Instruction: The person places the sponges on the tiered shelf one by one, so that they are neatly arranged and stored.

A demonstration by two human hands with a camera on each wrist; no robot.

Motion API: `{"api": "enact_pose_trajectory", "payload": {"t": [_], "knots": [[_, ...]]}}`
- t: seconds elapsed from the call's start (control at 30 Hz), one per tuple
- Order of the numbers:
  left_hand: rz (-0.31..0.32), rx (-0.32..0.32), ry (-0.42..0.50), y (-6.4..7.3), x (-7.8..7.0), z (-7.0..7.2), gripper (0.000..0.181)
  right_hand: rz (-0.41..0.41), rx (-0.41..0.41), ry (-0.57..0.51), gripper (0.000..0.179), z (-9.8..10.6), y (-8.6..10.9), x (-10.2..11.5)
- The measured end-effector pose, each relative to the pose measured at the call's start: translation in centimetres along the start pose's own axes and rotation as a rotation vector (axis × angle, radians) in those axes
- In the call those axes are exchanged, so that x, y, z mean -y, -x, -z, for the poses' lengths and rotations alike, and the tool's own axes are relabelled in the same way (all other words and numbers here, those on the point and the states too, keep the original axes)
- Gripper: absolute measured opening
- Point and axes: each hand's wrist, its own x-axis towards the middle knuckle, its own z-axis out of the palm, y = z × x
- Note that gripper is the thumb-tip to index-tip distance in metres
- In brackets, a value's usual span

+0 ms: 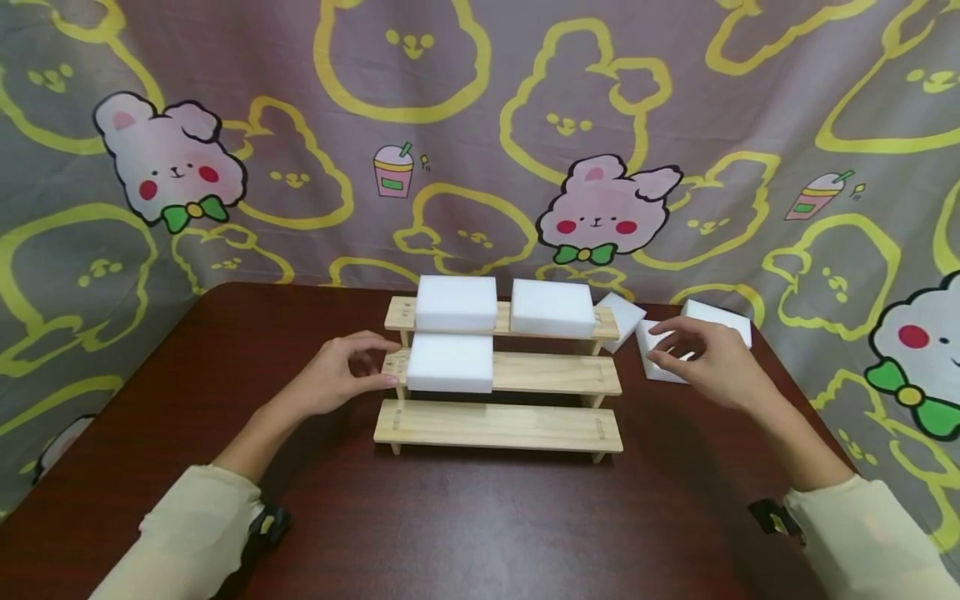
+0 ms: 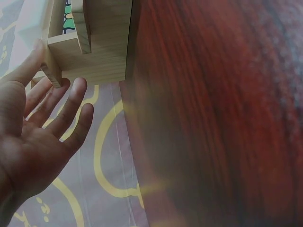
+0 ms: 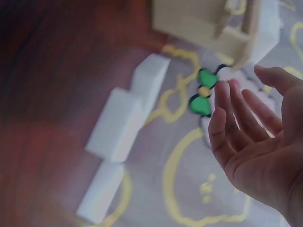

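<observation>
A three-tier wooden display stand [image 1: 551,372] stands on the table. Two white foam blocks [image 1: 456,304] sit on its top tier, and another white block [image 1: 450,363] lies at the left of the middle tier. My left hand [image 1: 341,372] holds the left end of the middle tier between thumb and index finger; in the left wrist view the other fingers of this hand [image 2: 42,137] spread beside the board. My right hand [image 1: 708,357] hovers, fingers loosely curved and holding nothing, near the loose white block [image 1: 651,360] right of the stand. In the right wrist view, this hand [image 3: 260,146] is apart from the blocks.
Two more white blocks, one [image 1: 622,315] behind the stand's right end and another [image 1: 723,321] at the back right, lie near the curtain. The patterned curtain [image 1: 465,150] hangs behind the dark red table [image 1: 480,517]. The stand's bottom tier [image 1: 498,425] is bare wood.
</observation>
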Motion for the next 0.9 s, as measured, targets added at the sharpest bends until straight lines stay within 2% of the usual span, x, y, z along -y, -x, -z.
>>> {"api": "enact_pose_trajectory", "payload": {"t": [0.2, 0.4, 0.67, 0.77, 0.9], "knots": [[-0.009, 0.005, -0.001, 0.0, 0.1, 0.0, 0.04, -0.102, -0.043, 0.07, 0.033, -0.3, 0.1, -2.6], [-0.012, 0.003, 0.0, 0.0, 0.1, -0.1, 0.04, -0.178, -0.027, 0.126, 0.046, -0.6, -0.3, -4.5], [-0.009, -0.001, -0.001, 0.0, 0.1, 0.0, 0.04, -0.254, 0.092, 0.18, 0.058, -0.8, -1.1, -6.8], [-0.009, 0.003, -0.005, -0.1, 0.0, 0.0, 0.04, -0.254, 0.137, 0.202, 0.057, -1.1, -1.3, -7.4], [-0.008, 0.004, -0.009, -0.1, 0.0, 0.0, 0.04, -0.247, 0.154, 0.219, 0.055, -1.6, -1.6, -7.8]]}}
